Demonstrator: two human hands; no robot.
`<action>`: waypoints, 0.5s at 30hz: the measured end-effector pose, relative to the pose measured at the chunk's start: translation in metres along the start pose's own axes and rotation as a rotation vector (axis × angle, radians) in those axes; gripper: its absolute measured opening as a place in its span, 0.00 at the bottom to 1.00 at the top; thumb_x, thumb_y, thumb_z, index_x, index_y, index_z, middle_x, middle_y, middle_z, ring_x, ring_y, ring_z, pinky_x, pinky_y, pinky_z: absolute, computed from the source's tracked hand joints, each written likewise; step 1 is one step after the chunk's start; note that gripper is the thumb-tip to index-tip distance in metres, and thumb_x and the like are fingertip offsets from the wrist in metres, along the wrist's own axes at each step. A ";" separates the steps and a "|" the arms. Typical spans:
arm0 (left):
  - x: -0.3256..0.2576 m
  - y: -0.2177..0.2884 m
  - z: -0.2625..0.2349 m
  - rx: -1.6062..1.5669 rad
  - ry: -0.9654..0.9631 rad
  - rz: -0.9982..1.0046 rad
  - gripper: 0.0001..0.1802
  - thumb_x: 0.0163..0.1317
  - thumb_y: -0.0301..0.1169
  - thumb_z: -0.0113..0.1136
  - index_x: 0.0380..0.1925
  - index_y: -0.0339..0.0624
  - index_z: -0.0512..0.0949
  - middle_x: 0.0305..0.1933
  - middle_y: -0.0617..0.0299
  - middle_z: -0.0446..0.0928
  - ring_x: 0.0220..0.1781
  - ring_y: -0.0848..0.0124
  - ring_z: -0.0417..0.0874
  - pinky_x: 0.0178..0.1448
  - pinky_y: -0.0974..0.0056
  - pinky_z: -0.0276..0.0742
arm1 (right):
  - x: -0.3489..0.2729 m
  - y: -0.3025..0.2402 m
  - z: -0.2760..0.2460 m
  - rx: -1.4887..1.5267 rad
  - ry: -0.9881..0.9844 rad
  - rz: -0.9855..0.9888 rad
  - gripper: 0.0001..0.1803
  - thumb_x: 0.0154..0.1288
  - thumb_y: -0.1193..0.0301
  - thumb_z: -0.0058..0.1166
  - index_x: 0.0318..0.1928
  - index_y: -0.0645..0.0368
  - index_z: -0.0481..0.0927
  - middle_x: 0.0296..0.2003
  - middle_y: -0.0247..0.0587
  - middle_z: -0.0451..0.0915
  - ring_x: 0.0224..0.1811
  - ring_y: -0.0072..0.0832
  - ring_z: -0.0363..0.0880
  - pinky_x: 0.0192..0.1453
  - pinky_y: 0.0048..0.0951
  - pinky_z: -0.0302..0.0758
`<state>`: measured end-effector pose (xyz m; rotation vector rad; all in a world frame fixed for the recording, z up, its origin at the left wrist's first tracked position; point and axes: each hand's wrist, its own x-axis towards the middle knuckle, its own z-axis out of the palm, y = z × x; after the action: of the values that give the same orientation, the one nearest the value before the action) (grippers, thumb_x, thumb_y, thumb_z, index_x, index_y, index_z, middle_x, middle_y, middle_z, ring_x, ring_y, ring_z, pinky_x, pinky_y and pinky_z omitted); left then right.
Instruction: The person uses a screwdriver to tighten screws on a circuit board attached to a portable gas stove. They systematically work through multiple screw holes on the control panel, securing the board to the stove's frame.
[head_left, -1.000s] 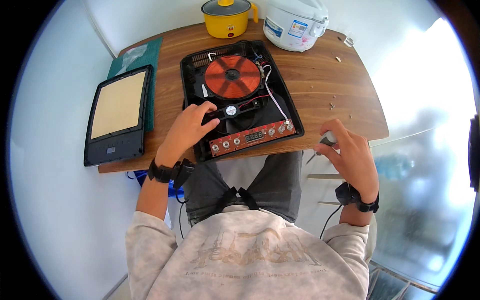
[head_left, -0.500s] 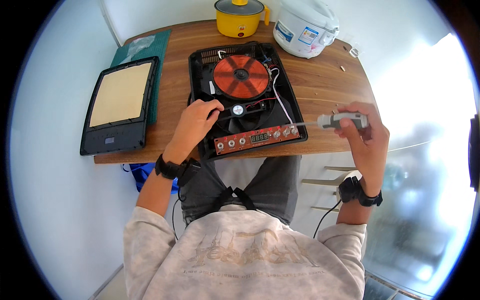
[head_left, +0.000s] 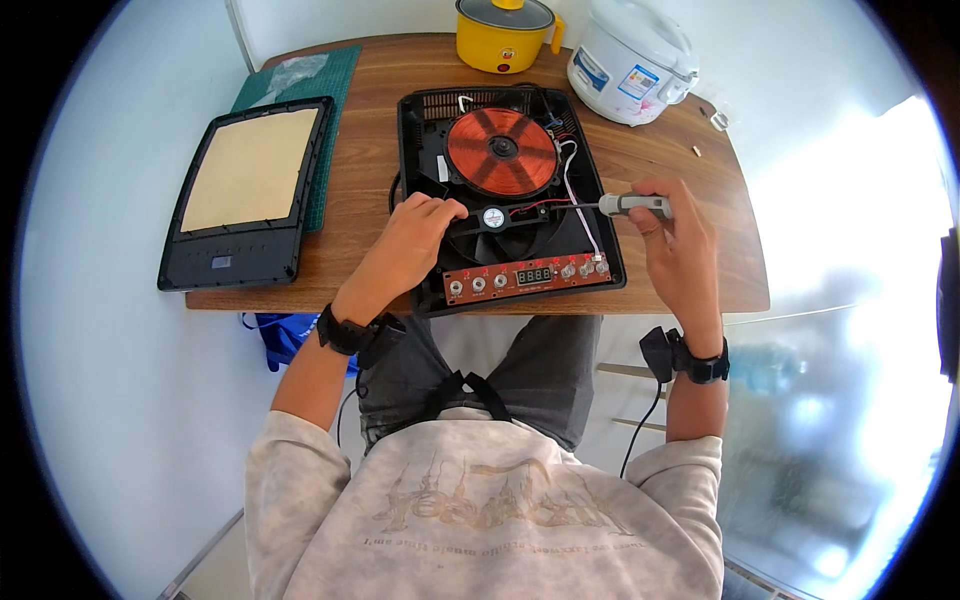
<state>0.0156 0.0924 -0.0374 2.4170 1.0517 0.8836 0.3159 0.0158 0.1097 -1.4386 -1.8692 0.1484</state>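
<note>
An opened induction cooker base (head_left: 611, 245) lies in front of me, with a copper coil (head_left: 480, 150) in its far half. Nearer sits a black cooling fan (head_left: 494, 218) with a round label on its hub, and a red-brown control board (head_left: 515, 280) runs along the near edge. My left hand (head_left: 405, 245) is closed, fingertips pinching the left end of the fan's crossbar. Wrapped in my right hand (head_left: 682, 245) is a grey-and-white screwdriver (head_left: 628, 204). Its shaft points left, the tip at the right end of that crossbar; exact contact is too small to tell.
On the left, the cooker's top panel (head_left: 250, 170) rests partly on a green cutting mat (head_left: 342, 85). A yellow electric pot (head_left: 500, 42) and a white rice cooker (head_left: 630, 65) stand at the back of the wooden table (head_left: 690, 240). Small bits lie at the far right.
My right hand has moved left and slightly away from me, bringing the screwdriver tip from above the control board to the fan's right end. The left hand keeps its hold on the fan.
</note>
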 end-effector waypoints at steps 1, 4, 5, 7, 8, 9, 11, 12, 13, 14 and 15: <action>-0.001 0.000 0.000 0.007 0.003 0.012 0.13 0.71 0.20 0.53 0.53 0.41 0.77 0.51 0.54 0.80 0.56 0.52 0.76 0.63 0.52 0.73 | 0.000 -0.001 0.001 0.003 -0.006 -0.007 0.10 0.72 0.75 0.61 0.50 0.60 0.77 0.43 0.49 0.83 0.39 0.49 0.84 0.45 0.38 0.82; -0.001 -0.001 0.000 0.029 0.006 0.039 0.14 0.70 0.19 0.53 0.53 0.41 0.77 0.52 0.54 0.80 0.56 0.52 0.76 0.63 0.52 0.73 | 0.001 -0.001 0.005 0.014 -0.008 -0.027 0.10 0.72 0.76 0.61 0.50 0.60 0.77 0.43 0.49 0.83 0.39 0.50 0.84 0.45 0.38 0.82; 0.000 -0.001 0.000 0.035 0.004 0.041 0.14 0.70 0.19 0.53 0.53 0.41 0.76 0.52 0.54 0.80 0.56 0.52 0.76 0.63 0.52 0.72 | 0.001 0.000 0.005 0.018 -0.005 -0.033 0.10 0.72 0.77 0.61 0.51 0.60 0.77 0.43 0.49 0.83 0.39 0.50 0.84 0.45 0.38 0.81; -0.001 -0.001 0.001 0.043 0.006 0.048 0.14 0.70 0.19 0.53 0.54 0.40 0.76 0.52 0.53 0.80 0.56 0.52 0.76 0.63 0.52 0.73 | 0.001 0.000 0.005 0.009 -0.013 -0.023 0.10 0.72 0.77 0.60 0.51 0.60 0.77 0.44 0.49 0.83 0.40 0.50 0.84 0.45 0.38 0.81; -0.001 0.000 0.000 0.045 0.009 0.052 0.14 0.70 0.19 0.53 0.54 0.40 0.76 0.52 0.54 0.80 0.56 0.52 0.76 0.63 0.52 0.73 | 0.000 0.000 0.006 0.005 -0.017 -0.018 0.10 0.72 0.78 0.60 0.51 0.61 0.77 0.44 0.49 0.83 0.40 0.49 0.84 0.45 0.38 0.81; -0.001 0.001 -0.001 0.046 0.012 0.057 0.14 0.70 0.19 0.53 0.54 0.40 0.76 0.52 0.54 0.80 0.56 0.52 0.76 0.63 0.52 0.73 | 0.001 0.000 0.006 0.004 -0.021 -0.022 0.10 0.72 0.78 0.60 0.51 0.61 0.77 0.44 0.49 0.83 0.40 0.49 0.84 0.45 0.38 0.81; -0.001 0.001 0.000 0.062 0.011 0.047 0.14 0.70 0.19 0.53 0.54 0.40 0.76 0.52 0.54 0.80 0.56 0.52 0.76 0.64 0.52 0.73 | 0.002 -0.002 0.005 0.000 -0.028 -0.025 0.10 0.72 0.79 0.60 0.51 0.61 0.77 0.44 0.49 0.83 0.40 0.49 0.84 0.46 0.38 0.81; -0.001 0.001 0.000 0.071 0.010 0.043 0.14 0.70 0.19 0.53 0.54 0.40 0.76 0.52 0.54 0.80 0.56 0.52 0.76 0.64 0.52 0.73 | 0.003 -0.003 0.004 -0.002 -0.035 -0.021 0.10 0.72 0.79 0.60 0.51 0.61 0.77 0.44 0.49 0.83 0.40 0.49 0.84 0.46 0.38 0.81; -0.001 0.001 0.001 0.072 0.011 0.044 0.14 0.70 0.19 0.53 0.54 0.40 0.76 0.52 0.54 0.80 0.56 0.52 0.77 0.64 0.52 0.73 | 0.003 -0.003 0.003 -0.006 -0.041 -0.015 0.10 0.72 0.80 0.59 0.51 0.61 0.77 0.44 0.49 0.83 0.40 0.49 0.84 0.46 0.38 0.81; -0.001 0.000 0.001 0.073 0.012 0.044 0.14 0.70 0.19 0.53 0.54 0.40 0.76 0.52 0.54 0.80 0.56 0.52 0.77 0.64 0.52 0.73 | 0.004 -0.003 0.003 -0.010 -0.048 -0.010 0.10 0.72 0.80 0.59 0.50 0.61 0.77 0.44 0.49 0.83 0.40 0.48 0.84 0.45 0.38 0.81; -0.002 0.000 0.002 0.074 0.013 0.045 0.14 0.70 0.19 0.53 0.54 0.40 0.76 0.52 0.54 0.80 0.56 0.52 0.77 0.64 0.52 0.73 | 0.004 -0.003 0.003 -0.008 -0.044 -0.013 0.10 0.71 0.81 0.59 0.50 0.61 0.77 0.44 0.49 0.82 0.40 0.48 0.84 0.46 0.38 0.81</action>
<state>0.0158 0.0914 -0.0396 2.5084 1.0568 0.8909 0.3113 0.0192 0.1111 -1.4390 -1.9166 0.1671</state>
